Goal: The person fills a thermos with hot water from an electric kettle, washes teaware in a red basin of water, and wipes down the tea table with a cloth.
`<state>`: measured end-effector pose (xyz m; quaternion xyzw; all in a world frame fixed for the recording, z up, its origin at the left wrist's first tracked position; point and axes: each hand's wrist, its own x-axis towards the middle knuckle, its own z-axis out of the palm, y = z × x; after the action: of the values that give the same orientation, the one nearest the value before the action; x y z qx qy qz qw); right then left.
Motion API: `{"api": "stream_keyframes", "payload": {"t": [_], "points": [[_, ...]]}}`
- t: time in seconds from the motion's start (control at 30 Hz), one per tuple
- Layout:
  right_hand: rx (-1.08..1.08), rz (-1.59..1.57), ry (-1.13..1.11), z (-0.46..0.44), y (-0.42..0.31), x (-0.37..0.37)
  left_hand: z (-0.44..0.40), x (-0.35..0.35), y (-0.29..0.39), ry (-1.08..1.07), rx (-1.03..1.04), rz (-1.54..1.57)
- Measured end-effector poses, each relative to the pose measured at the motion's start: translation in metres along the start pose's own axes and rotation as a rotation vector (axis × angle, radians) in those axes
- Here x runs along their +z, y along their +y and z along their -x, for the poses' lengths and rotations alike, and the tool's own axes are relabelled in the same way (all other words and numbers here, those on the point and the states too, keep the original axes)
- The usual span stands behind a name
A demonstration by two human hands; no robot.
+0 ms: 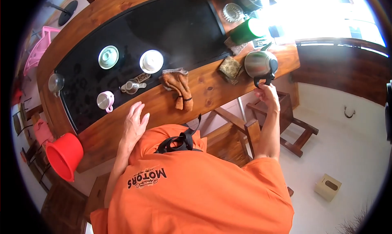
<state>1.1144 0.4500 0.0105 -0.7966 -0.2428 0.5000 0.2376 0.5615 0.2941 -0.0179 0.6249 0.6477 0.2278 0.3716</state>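
Observation:
My right hand (pixel 267 96) is closed around the black handle of a steel kettle (pixel 258 63) at the right end of the wooden table. My left hand (pixel 134 121) hovers at the table's near edge with its fingers apart and nothing in it. Beyond that hand are a pink cup (pixel 105 100) and a small glass strainer (pixel 131 86). Crumpled near the middle edge lies a brown towel (pixel 179 89). A folded patterned cloth (pixel 230 70) rests just left of the kettle.
A black tray (pixel 122 34) set into the table carries a pale green lidded bowl (pixel 108 57), a white lidded bowl (pixel 151 61) and a glass pitcher (pixel 56 83). A green canister (pixel 245 32) and a glass ashtray (pixel 233 12) stand behind. A red bucket (pixel 64 156) is at left, a wooden stool (pixel 277 115) at right.

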Motion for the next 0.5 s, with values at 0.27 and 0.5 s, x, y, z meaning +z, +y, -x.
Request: {"api": "stream_keyframes", "payload": {"t": [0.27,0.5], "points": [[-0.113,-0.396,0.041,0.006,0.039,0.007,0.001,-0.005,-0.002,0.005,-0.014,-0.023],[-0.242,-0.236,0.191,0.078,0.087,-0.017,0.006,0.002,-0.015,-0.015,-0.022,-0.024]]}}
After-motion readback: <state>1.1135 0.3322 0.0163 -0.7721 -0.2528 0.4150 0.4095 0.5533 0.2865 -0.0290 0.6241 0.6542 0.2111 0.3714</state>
